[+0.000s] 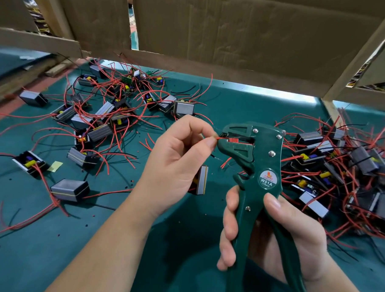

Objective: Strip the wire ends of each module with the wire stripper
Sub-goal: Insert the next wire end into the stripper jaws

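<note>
My right hand (278, 233) grips the handles of a dark green wire stripper (256, 162), held upright above the table. My left hand (177, 158) pinches a thin red wire (219, 138) between thumb and forefinger, its end lying in the stripper's jaws. A grey module (201, 180) hangs below my left hand, partly hidden behind it. More red and black wire ends dangle under the jaws.
Several grey and black modules with red wires (104, 120) lie scattered on the green table mat (61, 239) at the left. Another tangled pile of modules (344, 174) lies at the right. Cardboard walls (236, 33) and wooden posts close off the back.
</note>
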Tool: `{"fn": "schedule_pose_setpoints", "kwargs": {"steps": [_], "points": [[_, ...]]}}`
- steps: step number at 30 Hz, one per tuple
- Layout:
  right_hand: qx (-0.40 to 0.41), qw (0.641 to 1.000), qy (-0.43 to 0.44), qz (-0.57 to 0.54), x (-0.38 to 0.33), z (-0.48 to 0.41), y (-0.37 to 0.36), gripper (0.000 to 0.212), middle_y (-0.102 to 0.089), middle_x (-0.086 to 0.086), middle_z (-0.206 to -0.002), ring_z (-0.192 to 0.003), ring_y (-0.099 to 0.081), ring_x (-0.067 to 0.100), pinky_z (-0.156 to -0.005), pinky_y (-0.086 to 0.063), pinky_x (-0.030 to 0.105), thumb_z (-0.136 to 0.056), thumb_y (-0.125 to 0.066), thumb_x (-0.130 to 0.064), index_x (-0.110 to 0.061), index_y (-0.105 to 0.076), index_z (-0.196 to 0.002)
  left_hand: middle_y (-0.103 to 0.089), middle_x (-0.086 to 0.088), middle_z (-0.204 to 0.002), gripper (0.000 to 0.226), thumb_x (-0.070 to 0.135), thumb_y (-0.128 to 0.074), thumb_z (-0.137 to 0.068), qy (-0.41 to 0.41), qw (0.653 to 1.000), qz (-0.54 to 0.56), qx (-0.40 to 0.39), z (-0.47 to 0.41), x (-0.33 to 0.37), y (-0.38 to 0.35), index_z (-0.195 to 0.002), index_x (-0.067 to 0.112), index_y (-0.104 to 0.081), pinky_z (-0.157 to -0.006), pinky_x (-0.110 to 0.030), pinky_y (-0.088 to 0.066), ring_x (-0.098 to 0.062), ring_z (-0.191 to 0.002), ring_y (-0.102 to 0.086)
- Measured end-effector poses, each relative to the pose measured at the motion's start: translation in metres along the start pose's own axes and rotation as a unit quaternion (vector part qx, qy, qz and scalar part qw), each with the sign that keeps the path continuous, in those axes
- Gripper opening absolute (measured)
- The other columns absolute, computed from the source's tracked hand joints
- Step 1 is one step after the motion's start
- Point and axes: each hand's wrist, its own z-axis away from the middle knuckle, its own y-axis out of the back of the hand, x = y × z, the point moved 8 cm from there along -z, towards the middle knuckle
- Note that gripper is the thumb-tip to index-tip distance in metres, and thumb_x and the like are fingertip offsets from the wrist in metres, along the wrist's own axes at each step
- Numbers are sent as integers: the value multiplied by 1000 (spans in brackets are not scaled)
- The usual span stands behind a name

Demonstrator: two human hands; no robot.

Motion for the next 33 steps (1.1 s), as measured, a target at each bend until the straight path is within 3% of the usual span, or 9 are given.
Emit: {"fn": "schedule_pose_setpoints", "kwargs": {"steps": [4, 8, 10, 13, 16, 21, 27, 30, 33], "points": [[35, 999, 0, 31, -1, 0, 5, 35, -64, 19, -81, -66, -64, 35, -68, -53, 48, -84, -69, -36, -5, -63, -100, -45, 0, -67, 6, 19, -57, -86, -10, 999, -31, -3, -1, 2, 1, -80, 22, -57, -57, -24, -32, -11, -61, -37], [130, 989, 14, 76, 2, -2, 16, 47, -59, 21, -72, -56, -61, 34, -58, -52, 46, -67, -81, -45, -6, -66, -88, -50, -12, -70, 7, 16, -54, -87, 13, 992, -122, 5, -2, -7, 7, -82, 15, -58, -59, -26, -38, -20, -65, -43], [176, 980, 18, 86, 4, -1, 22, 52, -58, 21, -69, -53, -60, 34, -55, -52, 45, -60, -84, -49, -7, -67, -84, -57, -8, -74, 10, 24, -52, -89, 25, 980, -198, 6, -1, -13, 10, -84, 20, -61, -62, -28, -42, -18, -65, -49], [229, 966, 18, 122, 4, 2, 27, 54, -56, 20, -64, -45, -56, 30, -49, -49, 40, -56, -82, -57, -10, -66, -78, -51, 3, -59, 16, 31, -47, -91, 52, 967, -248, -5, -1, -21, 15, -82, 29, -61, -54, -21, -37, -9, -54, -43], [278, 948, 21, 155, 2, 5, 35, 50, -53, 15, -59, -38, -51, 25, -45, -45, 33, -56, -77, -60, -14, -63, -71, -48, 16, -57, 17, 24, -48, -98, 89, 957, -270, -64, -1, -34, 9, -84, 28, -56, -54, -13, -33, -1, -54, -40], [169, 980, 89, 49, -6, -5, 22, 54, -61, 22, -80, -66, -63, 37, -64, -52, 50, -64, -83, -47, -5, -67, -94, -42, 12, -61, 15, 29, -46, -96, 83, 966, -242, -46, -2, -31, 13, -84, 22, -51, -54, -24, -32, -6, -55, -35], [215, 976, 32, -18, -1, -2, 34, 60, -60, 23, -81, -67, -64, 39, -64, -55, 52, -45, -89, -33, -2, -69, -93, -50, 1, -71, 20, 28, -49, -85, 122, 991, -52, -7, -3, -31, 16, -76, 31, -68, -62, -22, -33, -15, -70, -39], [180, 983, -14, -10, 8, -4, 26, 59, -60, 24, -83, -68, -64, 40, -66, -54, 52, -51, -86, -31, 0, -68, -98, -60, 12, -71, 26, 19, -50, -82, 121, 993, 6, -6, -3, -30, 15, -74, 29, -72, -65, -15, -37, -4, -68, -47], [119, 993, -20, 5, 9, -6, 13, 53, -59, 26, -86, -72, -63, 42, -70, -51, 54, -62, -81, -29, 1, -65, -103, -65, 17, -73, 21, 13, -53, -85, 91, 996, -21, 13, -4, -24, 16, -78, 26, -69, -67, -11, -41, 3, -69, -53]]}}
